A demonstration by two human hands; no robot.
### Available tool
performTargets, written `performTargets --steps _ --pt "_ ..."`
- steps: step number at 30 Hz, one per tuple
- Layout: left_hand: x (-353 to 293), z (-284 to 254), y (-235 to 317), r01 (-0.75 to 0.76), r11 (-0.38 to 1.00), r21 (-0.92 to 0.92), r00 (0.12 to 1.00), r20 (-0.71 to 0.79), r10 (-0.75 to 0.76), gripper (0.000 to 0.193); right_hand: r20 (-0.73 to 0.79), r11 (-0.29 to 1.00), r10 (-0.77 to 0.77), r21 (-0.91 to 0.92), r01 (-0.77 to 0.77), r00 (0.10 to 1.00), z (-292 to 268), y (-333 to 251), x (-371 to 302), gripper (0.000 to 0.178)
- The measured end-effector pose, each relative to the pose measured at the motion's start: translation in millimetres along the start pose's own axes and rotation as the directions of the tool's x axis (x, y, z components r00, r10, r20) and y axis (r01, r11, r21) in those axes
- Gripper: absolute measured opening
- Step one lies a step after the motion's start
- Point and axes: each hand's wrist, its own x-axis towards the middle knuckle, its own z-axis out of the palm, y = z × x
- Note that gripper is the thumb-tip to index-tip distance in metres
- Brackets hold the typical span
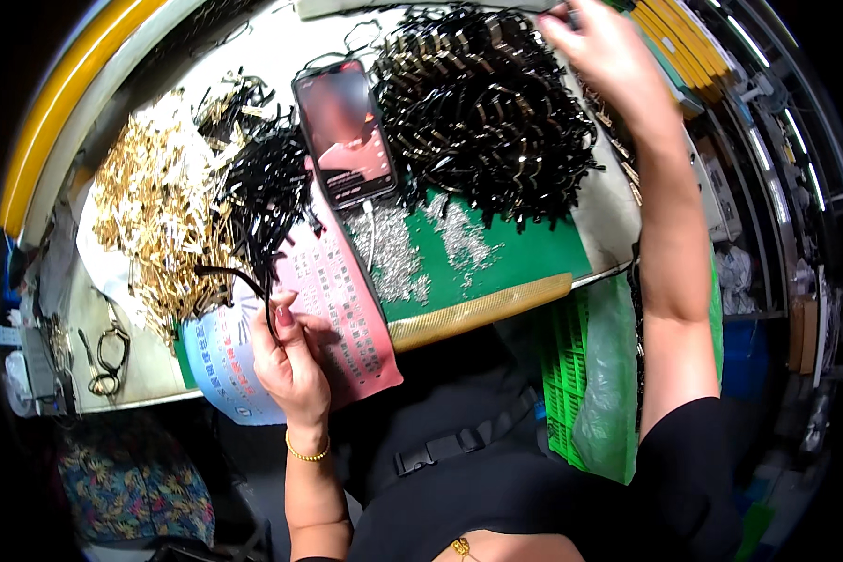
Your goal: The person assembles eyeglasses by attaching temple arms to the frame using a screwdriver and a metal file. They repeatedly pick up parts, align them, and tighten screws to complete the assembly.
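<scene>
My left hand (293,370) pinches a slim, curved black eyeglass temple (237,273) between thumb and fingers, above the near edge of the table. Beneath it lies a pink and blue printed sheet (332,309). My right hand (595,39) reaches to the far right, beside a large heap of black and gold temples (487,122). Its fingers are bent together around something too small to make out. Left of centre are a smaller heap of black temples (267,178) and a wide pile of gold metal pieces (159,206).
A phone (348,131) with a lit screen and a white cable stands between the heaps. Tiny silver parts (393,258) lie scattered on a green mat (520,248). Black-handled pliers (110,361) rest at the left. A green crate (564,375) stands below the table's right edge.
</scene>
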Motion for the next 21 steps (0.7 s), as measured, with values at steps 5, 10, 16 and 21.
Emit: performTargets --steps 5,10,16,21 --pt "-4 -7 5 -0.061 0.946 -0.318 0.984 -0.178 0.004 0.028 0.416 0.738 0.178 0.542 -0.401 0.892 6 -102 -46 0.028" --pt "-11 19 26 -0.177 0.984 -0.012 0.980 -0.090 0.175 0.027 0.939 0.253 -0.133 0.342 -0.905 0.317 85 -137 -123 0.031" --pt "-4 -10 0 -0.275 0.817 0.508 0.959 0.206 0.195 0.022 0.850 0.751 -0.172 0.440 -0.493 0.497 66 -113 -158 0.040" --pt "19 0 11 -0.277 0.788 0.549 0.948 0.288 0.133 0.028 0.744 0.996 -0.071 0.091 0.005 0.665 49 -95 -166 0.030"
